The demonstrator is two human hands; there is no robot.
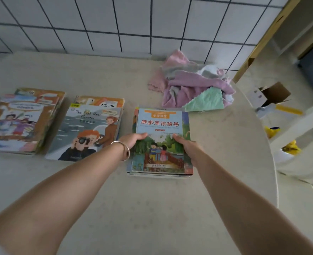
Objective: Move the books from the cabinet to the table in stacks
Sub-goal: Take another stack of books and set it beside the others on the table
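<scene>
Third stack (161, 142) lay on table (115, 199), long axis running away from body; left hand (133, 139) and right hand (186, 144) clamped opposite long edges, equally near.

Domestic or schoolroom-type interior, likely a home utility corner. Back wall (115, 21) in white square tiles with dark grout. Pale beige surface (115, 199) with rounded right edge, set against the tiles. Three stacks of children's picture books (89, 129) and school readers laid out on it, covers illustrated, some with Chinese titles. Heap of pastel cloths (194, 85) at the back. Open cardboard box (273, 92) on the floor to the right, beside light wood-edged cabinetry (262, 41).
</scene>
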